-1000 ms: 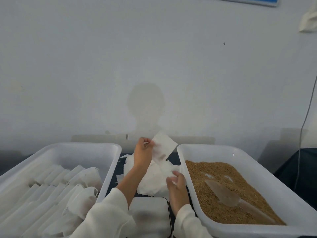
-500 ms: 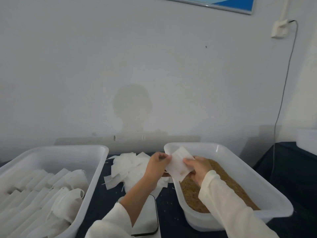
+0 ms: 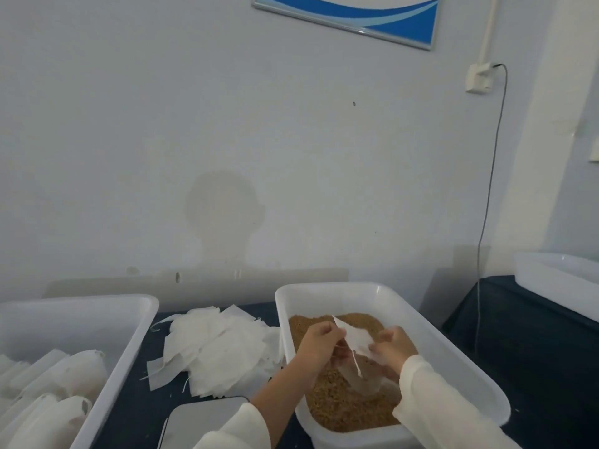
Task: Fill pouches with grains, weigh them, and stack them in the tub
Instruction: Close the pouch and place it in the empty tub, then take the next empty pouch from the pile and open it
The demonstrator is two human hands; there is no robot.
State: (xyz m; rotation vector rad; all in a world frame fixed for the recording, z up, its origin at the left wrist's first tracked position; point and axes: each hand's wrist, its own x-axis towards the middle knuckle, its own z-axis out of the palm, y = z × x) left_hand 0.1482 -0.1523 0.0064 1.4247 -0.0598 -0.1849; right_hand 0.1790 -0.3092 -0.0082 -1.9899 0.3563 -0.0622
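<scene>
Both hands hold one empty white pouch (image 3: 355,341) over the brown grains (image 3: 340,406) in the right-hand white tub (image 3: 453,358). My left hand (image 3: 319,343) pinches its left edge and my right hand (image 3: 390,348) pinches its right side. A clear plastic scoop (image 3: 363,382) lies on the grains just below the pouch. A heap of empty pouches (image 3: 220,348) lies on the dark table between the tubs. The left tub (image 3: 129,322) holds several filled pouches (image 3: 64,380). The scale's shiny plate (image 3: 201,422) sits at the bottom middle.
A white wall rises close behind the tubs. A grey cable (image 3: 486,222) hangs from a wall socket (image 3: 479,77) down to the right of the grain tub. Another white tub (image 3: 557,277) stands at the far right on the dark table (image 3: 518,351).
Both hands carried the pouch rightward from above the heap to over the grains. The right hand left the heap and took hold of the pouch. The camera tilted up and right.
</scene>
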